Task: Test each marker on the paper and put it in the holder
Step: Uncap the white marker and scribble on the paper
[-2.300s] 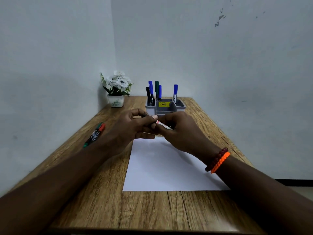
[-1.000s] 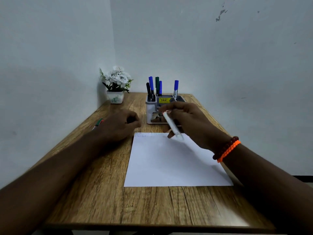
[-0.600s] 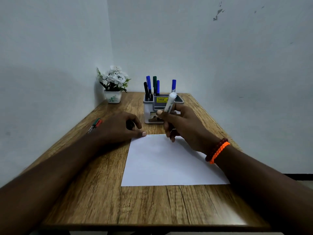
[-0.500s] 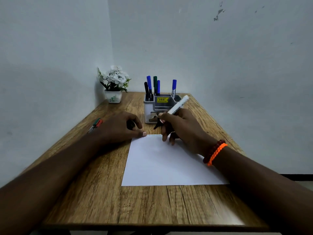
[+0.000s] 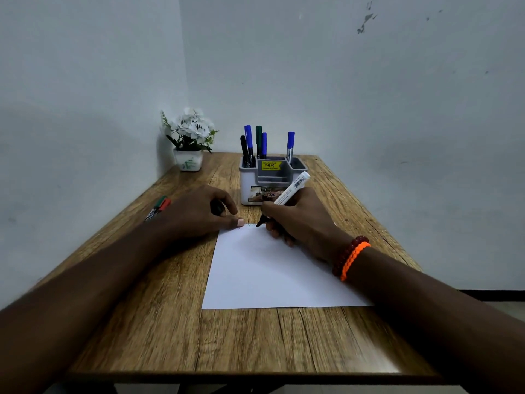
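Observation:
A white sheet of paper [image 5: 272, 268] lies in the middle of the wooden table [image 5: 159, 322]. My right hand [image 5: 301, 217] grips a white-barrelled marker [image 5: 292, 187] tilted up to the right, its black tip touching the paper's far edge. My left hand [image 5: 199, 213] rests on the table with its thumb pressing the paper's far left corner; its curled fingers enclose a small dark piece, apparently the marker's cap [image 5: 217, 207]. Behind both hands stands the grey holder [image 5: 270, 180], with several blue, green and black markers upright in it.
Two markers, one green-capped and one red-capped [image 5: 159, 206], lie on the table left of my left hand. A small white pot of white flowers [image 5: 189, 155] stands in the far left corner. Walls close the table's left and far sides.
My hands pulled apart from the marker. The right hand swung the marker over and lowered its tip to the paper's far edge. The left hand settled on the paper's corner.

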`<control>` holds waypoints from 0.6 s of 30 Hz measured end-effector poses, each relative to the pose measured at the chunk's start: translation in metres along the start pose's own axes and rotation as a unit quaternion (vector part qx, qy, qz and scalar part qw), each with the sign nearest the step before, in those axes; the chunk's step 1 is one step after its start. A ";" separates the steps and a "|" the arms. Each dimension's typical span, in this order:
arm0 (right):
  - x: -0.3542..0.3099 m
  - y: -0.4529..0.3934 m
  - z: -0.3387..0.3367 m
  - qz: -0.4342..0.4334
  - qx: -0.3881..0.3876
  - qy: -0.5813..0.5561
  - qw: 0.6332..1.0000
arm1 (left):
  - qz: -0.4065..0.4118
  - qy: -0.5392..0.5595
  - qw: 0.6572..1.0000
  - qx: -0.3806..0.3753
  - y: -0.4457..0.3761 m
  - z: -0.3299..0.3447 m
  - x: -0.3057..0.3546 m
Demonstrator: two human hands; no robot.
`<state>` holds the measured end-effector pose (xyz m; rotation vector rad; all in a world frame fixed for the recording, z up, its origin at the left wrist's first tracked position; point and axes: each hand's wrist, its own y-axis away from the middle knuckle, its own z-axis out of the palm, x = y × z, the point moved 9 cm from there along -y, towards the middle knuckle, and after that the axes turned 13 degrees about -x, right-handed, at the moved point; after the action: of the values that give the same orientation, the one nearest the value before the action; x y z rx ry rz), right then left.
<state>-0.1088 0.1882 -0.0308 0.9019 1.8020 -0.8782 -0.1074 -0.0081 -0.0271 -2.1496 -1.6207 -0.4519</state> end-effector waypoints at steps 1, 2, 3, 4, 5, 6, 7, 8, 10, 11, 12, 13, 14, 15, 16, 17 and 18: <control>0.000 0.000 0.000 0.000 -0.002 0.005 1.000 | 0.001 0.003 1.000 0.000 0.000 0.000 0.000; 0.000 0.000 0.000 -0.001 -0.003 0.010 1.000 | 0.001 0.006 1.000 0.000 0.000 0.000 0.001; -0.001 0.000 0.000 0.000 -0.003 0.017 1.000 | 0.000 0.007 1.000 -0.001 0.000 0.000 0.001; -0.002 0.000 0.001 0.000 -0.004 0.023 1.000 | -0.002 0.007 1.000 -0.002 0.000 0.001 0.001; -0.003 0.000 0.000 -0.001 -0.003 0.028 1.000 | -0.003 0.005 1.000 -0.003 0.000 0.001 0.001; -0.004 0.001 0.000 -0.002 -0.003 0.030 1.000 | -0.004 0.004 1.000 -0.003 0.000 0.001 0.000; -0.005 0.001 0.001 -0.004 -0.002 0.029 1.000 | -0.003 0.004 1.000 -0.003 0.000 0.001 0.000; -0.006 0.002 0.001 -0.005 -0.002 0.028 1.000 | -0.002 0.006 1.000 -0.002 -0.001 0.001 0.000; -0.008 0.003 0.002 -0.006 -0.004 0.029 1.000 | 0.001 0.009 1.000 -0.002 -0.001 0.001 -0.001; -0.008 0.004 0.002 -0.007 -0.005 0.028 1.000 | 0.001 0.011 1.000 -0.003 -0.002 0.001 -0.002; -0.009 0.004 0.003 -0.007 -0.006 0.027 1.000 | 0.000 0.013 1.000 -0.004 -0.002 0.002 -0.002; -0.009 0.004 0.003 -0.008 -0.005 0.027 1.000 | 0.000 0.015 1.000 -0.005 -0.002 0.002 -0.003; -0.009 0.004 0.003 -0.009 -0.003 0.031 0.999 | -0.001 0.016 1.000 -0.005 -0.002 0.002 -0.003; -0.009 0.004 0.002 -0.009 0.001 0.037 0.999 | 0.000 0.017 1.000 -0.004 -0.002 0.002 -0.004; -0.008 0.004 0.001 -0.008 0.006 0.045 0.999 | 0.001 0.019 1.000 -0.005 -0.002 0.002 -0.004; -0.008 0.004 0.000 -0.006 0.011 0.053 0.999 | 0.003 0.021 1.000 -0.006 -0.002 0.002 -0.004; -0.007 0.003 -0.001 -0.005 0.015 0.059 0.998 | 0.003 0.022 1.000 -0.008 -0.003 0.002 -0.004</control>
<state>-0.1042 0.1894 -0.0241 0.9828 1.9007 -0.8746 -0.1109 -0.0097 -0.0306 -2.1405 -1.5915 -0.5098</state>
